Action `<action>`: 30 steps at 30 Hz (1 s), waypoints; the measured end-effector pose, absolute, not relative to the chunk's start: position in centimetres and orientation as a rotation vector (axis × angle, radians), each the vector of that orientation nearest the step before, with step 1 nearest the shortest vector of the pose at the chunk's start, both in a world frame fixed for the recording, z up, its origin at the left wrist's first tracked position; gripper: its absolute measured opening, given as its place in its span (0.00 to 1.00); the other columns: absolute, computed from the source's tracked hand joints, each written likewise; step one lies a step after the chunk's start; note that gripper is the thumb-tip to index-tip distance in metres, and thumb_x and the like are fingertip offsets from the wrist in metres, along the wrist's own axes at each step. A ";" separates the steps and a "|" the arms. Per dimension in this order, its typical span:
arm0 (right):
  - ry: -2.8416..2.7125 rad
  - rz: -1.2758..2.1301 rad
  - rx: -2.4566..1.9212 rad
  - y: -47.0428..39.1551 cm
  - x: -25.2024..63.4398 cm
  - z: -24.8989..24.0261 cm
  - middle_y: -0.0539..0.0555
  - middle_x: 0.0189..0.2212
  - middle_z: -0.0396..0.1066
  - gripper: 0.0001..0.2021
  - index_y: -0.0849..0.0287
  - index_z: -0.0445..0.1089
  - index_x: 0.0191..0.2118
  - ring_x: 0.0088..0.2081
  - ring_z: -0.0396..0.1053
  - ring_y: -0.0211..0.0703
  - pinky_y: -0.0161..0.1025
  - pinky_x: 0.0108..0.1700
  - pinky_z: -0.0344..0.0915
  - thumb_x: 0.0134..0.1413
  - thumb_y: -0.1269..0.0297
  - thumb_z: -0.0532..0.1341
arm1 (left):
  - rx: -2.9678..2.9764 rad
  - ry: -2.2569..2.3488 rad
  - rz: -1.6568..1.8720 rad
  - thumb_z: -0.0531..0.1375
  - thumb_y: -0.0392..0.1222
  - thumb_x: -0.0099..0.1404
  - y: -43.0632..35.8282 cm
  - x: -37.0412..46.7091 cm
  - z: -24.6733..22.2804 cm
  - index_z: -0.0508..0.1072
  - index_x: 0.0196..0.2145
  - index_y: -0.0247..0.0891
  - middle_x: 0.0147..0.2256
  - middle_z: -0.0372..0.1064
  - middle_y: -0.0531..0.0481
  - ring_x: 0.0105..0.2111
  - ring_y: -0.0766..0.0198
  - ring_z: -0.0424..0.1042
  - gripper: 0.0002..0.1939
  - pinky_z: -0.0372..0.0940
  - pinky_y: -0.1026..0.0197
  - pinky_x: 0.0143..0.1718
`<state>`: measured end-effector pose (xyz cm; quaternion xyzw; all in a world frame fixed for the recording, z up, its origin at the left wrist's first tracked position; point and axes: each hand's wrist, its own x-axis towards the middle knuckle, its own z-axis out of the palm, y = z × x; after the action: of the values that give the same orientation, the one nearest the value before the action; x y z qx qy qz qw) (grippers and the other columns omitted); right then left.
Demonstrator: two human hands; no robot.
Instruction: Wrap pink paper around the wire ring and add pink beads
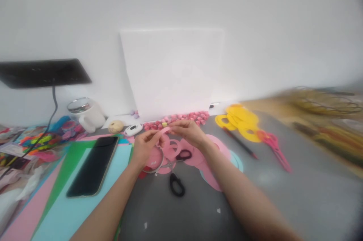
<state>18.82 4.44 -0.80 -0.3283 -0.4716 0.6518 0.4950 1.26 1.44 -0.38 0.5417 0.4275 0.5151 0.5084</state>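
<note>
Both hands pinch a pink paper strip [166, 129] between them, a little above the table. My left hand [145, 146] grips one end with closed fingers, and my right hand [188, 132] has the other. Beneath them lie pink paper rings [173, 149] and other round pink cut-outs [213, 177]. A pair of black-handled scissors [177, 185] rests just below the hands, partly under the paper. One thin pale hoop [162, 162] is close to my left hand. Small pink bead-like pieces [195, 117] are heaped behind the hands.
On the left, a black phone [93, 167] lies on coloured paper sheets [64, 192]. A white mug [92, 114] stands behind it. Yellow paper rings [241, 118], a dark pencil [241, 143] and pink scissors [277, 149] lie right. A white board [174, 74] leans against the wall.
</note>
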 end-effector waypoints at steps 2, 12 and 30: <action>-1.131 1.585 -0.788 4.5 18.9 -0.8 0.54 0.28 0.76 0.13 0.61 0.76 0.31 0.32 0.73 0.40 0.41 0.42 0.69 0.33 0.63 0.71 | 1.310 1.032 1.242 0.61 0.44 0.55 1.5 1.3 -0.4 0.71 0.24 0.35 0.21 0.67 0.52 0.21 0.67 0.64 0.09 0.62 0.64 0.25; -1.094 1.546 -0.821 4.4 18.7 -0.8 0.50 0.20 0.73 0.09 0.61 0.74 0.24 0.23 0.69 0.33 0.34 0.33 0.69 0.33 0.64 0.71 | 1.319 0.998 1.242 0.61 0.43 0.56 1.4 1.2 -0.6 0.72 0.25 0.35 0.21 0.67 0.53 0.21 0.67 0.65 0.08 0.62 0.63 0.26; -1.129 1.537 -0.850 4.5 18.8 -1.0 0.51 0.22 0.74 0.10 0.61 0.74 0.27 0.25 0.70 0.35 0.37 0.35 0.68 0.33 0.63 0.71 | 1.328 1.016 1.250 0.61 0.44 0.55 1.5 1.2 -0.5 0.71 0.25 0.34 0.21 0.67 0.51 0.21 0.67 0.65 0.09 0.63 0.63 0.26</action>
<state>18.78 4.53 -1.05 -0.3519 -0.4673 0.6363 0.5030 1.24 1.46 -0.53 0.5497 0.4206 0.5177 0.5029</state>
